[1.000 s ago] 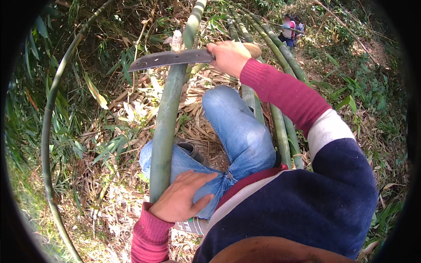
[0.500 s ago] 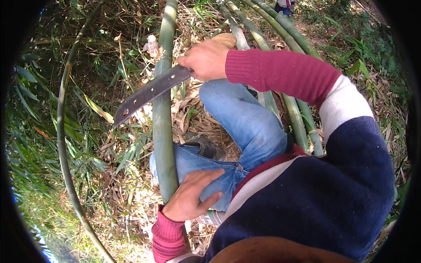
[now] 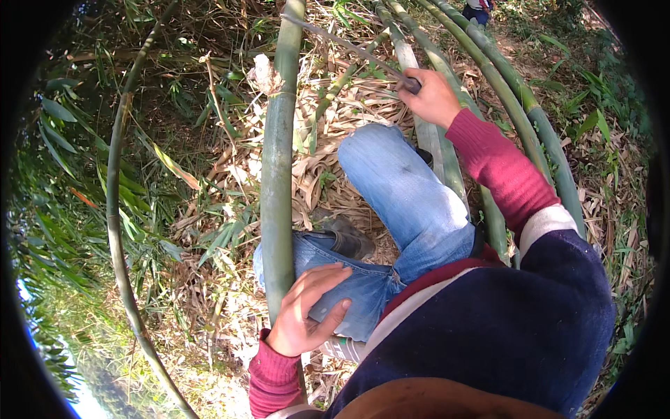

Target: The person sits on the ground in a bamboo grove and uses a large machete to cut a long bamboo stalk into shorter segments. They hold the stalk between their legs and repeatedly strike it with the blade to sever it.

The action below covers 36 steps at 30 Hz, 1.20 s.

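A thick green bamboo pole (image 3: pixel 278 160) runs up and away in front of me, crossing over my bent leg in blue jeans. My left hand (image 3: pixel 303 314) lies on the pole's near end and against my thigh, its fingers stretched out and not wrapped round anything. Far off to the right of the pole, my right hand (image 3: pixel 434 98) is closed round the handle of a machete (image 3: pixel 349 47). The blade shows nearly edge-on and points left, its tip over the pole's far part. Whether blade and pole touch, I cannot tell.
Several bamboo poles (image 3: pixel 513 98) lie along my right side. A thin curved stalk (image 3: pixel 115 195) stands at left before dense leaves. A pale stub (image 3: pixel 265 73) sits by the pole. Dry leaves cover the ground around my boot (image 3: pixel 345 237). Another person (image 3: pixel 479 12) is partly visible far off.
My right hand has moved right with the machete, and the blade has turned from broadside to nearly edge-on, its tip farther away. My left hand stays on the pole. The view has shifted slightly.
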Tool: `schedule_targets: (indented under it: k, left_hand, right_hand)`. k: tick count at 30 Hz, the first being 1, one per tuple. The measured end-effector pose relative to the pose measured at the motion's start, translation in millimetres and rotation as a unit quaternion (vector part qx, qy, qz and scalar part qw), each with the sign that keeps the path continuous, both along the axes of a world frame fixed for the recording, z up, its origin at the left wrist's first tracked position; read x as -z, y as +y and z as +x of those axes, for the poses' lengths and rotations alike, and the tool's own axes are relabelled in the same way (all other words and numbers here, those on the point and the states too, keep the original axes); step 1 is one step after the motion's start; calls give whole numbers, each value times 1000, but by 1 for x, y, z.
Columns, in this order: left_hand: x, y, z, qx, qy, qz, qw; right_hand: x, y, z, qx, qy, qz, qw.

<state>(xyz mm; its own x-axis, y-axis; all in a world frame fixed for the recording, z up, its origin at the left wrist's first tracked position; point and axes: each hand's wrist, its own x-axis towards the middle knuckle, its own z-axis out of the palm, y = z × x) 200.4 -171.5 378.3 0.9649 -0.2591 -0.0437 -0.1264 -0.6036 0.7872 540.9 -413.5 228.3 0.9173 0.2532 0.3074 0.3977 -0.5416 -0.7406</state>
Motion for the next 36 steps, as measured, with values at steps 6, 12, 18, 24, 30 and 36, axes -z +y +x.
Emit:
schedule_targets:
  k: [6,12,18,24,30,36]
  left_hand:
    - [-18,9,57,-52,-154,270,949]
    - [-10,34,129,-98,-105,305,941]
    - [14,45,170,-124,-101,221,962]
    - [31,60,213,-182,-124,251,943]
    - [21,33,210,-161,-266,469,827]
    - [19,27,217,-149,-251,530,796]
  right_hand:
    - [113,-88,-15,150,373,157,902]
    - [203,-95,-73,102,561,354,741]
    - [251,-90,-100,100,593,343,721]
    - [263,-92,-99,100,601,342,716]
    - [268,-93,-97,102,598,332,722]
    - [265,-91,-99,118,597,338,717]
